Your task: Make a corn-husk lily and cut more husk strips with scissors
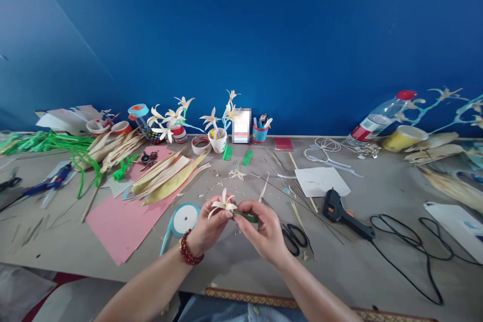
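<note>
My left hand (210,225) pinches a cream husk-like flower (225,203) by its base, the thin petals spreading above the fingers. At the flower's base, my right hand (266,229) grips a green strip (247,217) between thumb and fingers. Part of the strip is hidden behind the right fingers. A red bead bracelet circles the left wrist. Beside that hand lies a roll of light-blue ribbon (194,219). Black-handled scissors (298,237) rest just right of the right hand, partly covered by it. Beyond both hands, another small flower (237,173) lies on the table.
Left are pink sheets (121,226), dried husks (166,181) and green pipe cleaners (56,142). A cup of flowers (218,142) and a pen holder (260,134) stand behind. Right lie a black glue gun (349,219) with a looping cord and white paper (322,181); a bottle (377,121) leans behind.
</note>
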A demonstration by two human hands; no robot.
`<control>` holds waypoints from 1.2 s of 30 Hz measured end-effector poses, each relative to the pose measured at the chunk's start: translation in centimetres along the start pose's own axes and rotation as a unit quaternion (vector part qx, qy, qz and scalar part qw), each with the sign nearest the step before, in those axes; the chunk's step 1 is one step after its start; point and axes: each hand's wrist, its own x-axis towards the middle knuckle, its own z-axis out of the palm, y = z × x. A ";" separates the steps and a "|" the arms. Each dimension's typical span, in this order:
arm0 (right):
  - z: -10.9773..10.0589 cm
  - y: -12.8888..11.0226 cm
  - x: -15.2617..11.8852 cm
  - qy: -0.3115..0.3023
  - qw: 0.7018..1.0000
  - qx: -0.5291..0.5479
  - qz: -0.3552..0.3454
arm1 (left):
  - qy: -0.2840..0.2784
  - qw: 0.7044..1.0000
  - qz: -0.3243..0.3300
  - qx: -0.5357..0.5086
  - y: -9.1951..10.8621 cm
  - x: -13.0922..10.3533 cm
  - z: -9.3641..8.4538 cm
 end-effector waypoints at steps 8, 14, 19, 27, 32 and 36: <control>-0.1 -0.5 -0.1 0.046 0.977 -0.135 -0.162 | -0.010 0.999 0.020 0.033 0.0 -0.1 0.1; -0.4 -0.6 -0.5 0.024 0.971 -0.129 -0.198 | -0.031 0.998 0.038 0.048 0.3 -0.3 0.4; -1.2 -0.8 -0.1 -0.062 0.990 0.125 0.001 | -0.089 0.992 0.066 0.062 0.6 -0.5 0.3; -2.4 -0.4 0.9 -0.219 0.875 0.366 0.231 | -0.125 0.986 0.058 0.095 1.0 -0.5 -0.2; -2.1 -0.2 0.7 -0.249 0.855 0.386 0.241 | -0.134 0.982 0.059 0.116 1.0 -0.6 -0.5; -1.7 -0.1 0.4 -0.217 0.862 0.385 0.247 | -0.131 0.984 0.050 0.113 0.8 -0.6 -0.6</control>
